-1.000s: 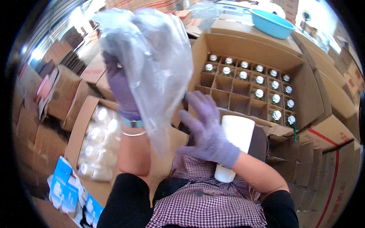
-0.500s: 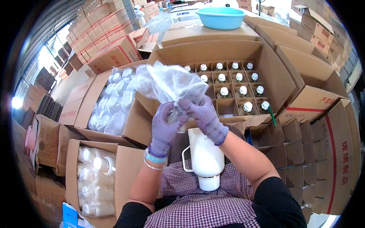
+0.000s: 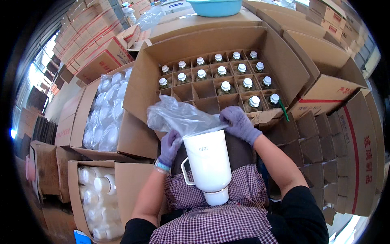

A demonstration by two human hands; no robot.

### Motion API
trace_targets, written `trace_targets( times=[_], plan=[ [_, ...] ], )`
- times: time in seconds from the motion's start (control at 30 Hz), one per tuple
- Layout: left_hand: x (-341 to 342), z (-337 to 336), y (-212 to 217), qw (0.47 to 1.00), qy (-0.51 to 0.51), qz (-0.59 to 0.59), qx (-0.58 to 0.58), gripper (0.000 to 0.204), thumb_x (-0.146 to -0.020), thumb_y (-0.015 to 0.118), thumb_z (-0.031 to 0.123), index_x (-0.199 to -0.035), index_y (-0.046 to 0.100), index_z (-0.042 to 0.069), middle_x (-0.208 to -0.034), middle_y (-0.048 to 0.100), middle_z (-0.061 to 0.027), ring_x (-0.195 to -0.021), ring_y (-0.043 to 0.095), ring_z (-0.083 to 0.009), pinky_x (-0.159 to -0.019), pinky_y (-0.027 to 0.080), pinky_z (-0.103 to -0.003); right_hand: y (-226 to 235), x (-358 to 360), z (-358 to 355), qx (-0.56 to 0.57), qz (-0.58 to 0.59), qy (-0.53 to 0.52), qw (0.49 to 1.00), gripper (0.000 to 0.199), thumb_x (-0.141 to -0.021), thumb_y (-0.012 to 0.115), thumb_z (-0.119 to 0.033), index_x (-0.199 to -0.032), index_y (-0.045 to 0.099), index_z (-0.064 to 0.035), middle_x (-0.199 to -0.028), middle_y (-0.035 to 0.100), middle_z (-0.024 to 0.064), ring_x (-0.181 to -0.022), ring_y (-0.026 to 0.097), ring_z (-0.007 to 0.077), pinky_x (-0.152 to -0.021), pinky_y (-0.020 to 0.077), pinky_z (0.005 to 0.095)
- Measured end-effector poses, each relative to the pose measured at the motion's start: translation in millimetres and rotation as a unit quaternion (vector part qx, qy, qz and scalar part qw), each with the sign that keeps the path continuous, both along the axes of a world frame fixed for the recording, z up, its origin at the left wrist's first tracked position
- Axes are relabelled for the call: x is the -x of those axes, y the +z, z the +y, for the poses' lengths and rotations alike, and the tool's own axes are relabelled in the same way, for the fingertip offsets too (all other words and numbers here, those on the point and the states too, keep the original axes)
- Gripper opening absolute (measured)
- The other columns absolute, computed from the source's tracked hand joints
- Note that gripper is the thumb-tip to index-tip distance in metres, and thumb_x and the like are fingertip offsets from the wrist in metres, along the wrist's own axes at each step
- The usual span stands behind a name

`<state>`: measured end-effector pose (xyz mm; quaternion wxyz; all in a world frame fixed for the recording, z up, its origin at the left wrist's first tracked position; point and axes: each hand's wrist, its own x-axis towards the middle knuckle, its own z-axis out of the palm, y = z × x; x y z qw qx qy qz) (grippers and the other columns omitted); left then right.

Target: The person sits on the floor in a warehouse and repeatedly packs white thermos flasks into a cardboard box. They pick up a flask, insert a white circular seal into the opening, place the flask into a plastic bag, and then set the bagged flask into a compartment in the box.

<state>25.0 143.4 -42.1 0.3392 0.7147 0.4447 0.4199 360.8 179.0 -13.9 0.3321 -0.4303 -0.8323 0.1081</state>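
A white handled jug (image 3: 208, 160) lies in my lap, its narrower end with a shiny band pointing toward me. At its far, wide end hangs a clear plastic bag (image 3: 178, 118), its mouth over or against the rim. My left hand (image 3: 169, 147), in a purple knit glove, has its fingers closed on the bag's edge left of the jug. My right hand (image 3: 240, 123), gloved alike, pinches the opposite edge at the rim's right. Most of the bag trails out to the far left, loose and crumpled.
Beyond the jug stands a divided carton (image 3: 203, 38) with several white-capped glass bottles in its cells. Cartons of bagged items (image 3: 105, 112) and white bottles (image 3: 103, 203) are on the left. Cardboard dividers (image 3: 321, 150) sit right, and a blue basin (image 3: 215, 7) at the back.
My hands have moved apart and down from the gathered bag above the jug. The bag now spreads between them at the jug's far end, and the view has shifted.
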Motion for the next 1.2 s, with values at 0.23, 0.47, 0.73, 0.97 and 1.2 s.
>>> trace_targets(
  times=[0.23, 0.47, 0.73, 0.97, 1.2],
  plan=[
    [-22, -111, 27, 0.978, 0.042, -0.171, 0.113, 0.065, -0.094, 0.059, 0.057, -0.123, 0.049, 0.000, -0.114, 0.056, -0.0111, -0.104, 0.056, -0.0221, -0.087, 0.048, -0.038, 82, 2, -149, -0.022, 0.045, 0.212, 0.976, 0.014, -0.077, 0.069, -0.017, -0.085, 0.061, -0.0102, -0.089, 0.062, 0.0081, -0.092, 0.062, 0.0298, -0.091, 0.0483, 0.0450],
    [-16, -147, 15, 0.927, 0.001, -0.258, 0.274, 0.069, -0.101, 0.054, 0.053, -0.144, 0.045, 0.001, -0.140, 0.054, -0.0132, -0.129, 0.052, -0.0269, -0.108, 0.045, -0.043, 20, -2, -257, 0.167, 0.088, 0.107, 0.976, 0.051, -0.085, 0.070, -0.026, -0.131, 0.058, -0.0086, -0.121, 0.060, 0.0168, -0.120, 0.055, 0.0339, -0.108, 0.0398, 0.0476],
    [-135, -143, 111, 0.949, -0.077, 0.241, -0.189, 0.036, -0.100, 0.057, 0.019, -0.129, 0.054, -0.002, -0.121, 0.062, -0.0197, -0.105, 0.064, -0.0288, -0.086, 0.053, -0.038, 35, 5, -281, -0.071, 0.218, -0.227, 0.947, 0.097, -0.070, 0.090, -0.034, -0.146, 0.035, -0.0135, -0.146, 0.033, 0.0276, -0.133, 0.043, 0.0440, -0.108, 0.0430, 0.0530],
    [-245, -213, 172, 0.789, -0.581, 0.185, 0.082, 0.036, -0.085, 0.074, 0.022, -0.115, 0.067, 0.003, -0.107, 0.069, -0.0162, -0.102, 0.065, -0.0331, -0.088, 0.051, -0.043, 53, -89, -327, -0.079, 0.419, -0.336, 0.839, 0.084, -0.070, 0.090, -0.029, -0.134, 0.042, -0.0064, -0.128, 0.050, 0.0106, -0.118, 0.052, 0.0217, -0.103, 0.0438, 0.0372],
    [-189, -148, 132, 0.905, -0.386, 0.178, -0.004, 0.035, -0.081, 0.067, 0.009, -0.115, 0.067, 0.001, -0.108, 0.069, -0.0159, -0.102, 0.066, -0.0327, -0.092, 0.050, -0.039, 46, -260, -514, -0.160, 0.283, -0.670, 0.667, 0.058, -0.077, 0.076, -0.013, -0.127, 0.049, -0.0031, -0.122, 0.060, 0.0132, -0.114, 0.058, 0.0263, -0.099, 0.0476, 0.0389]
  ],
)
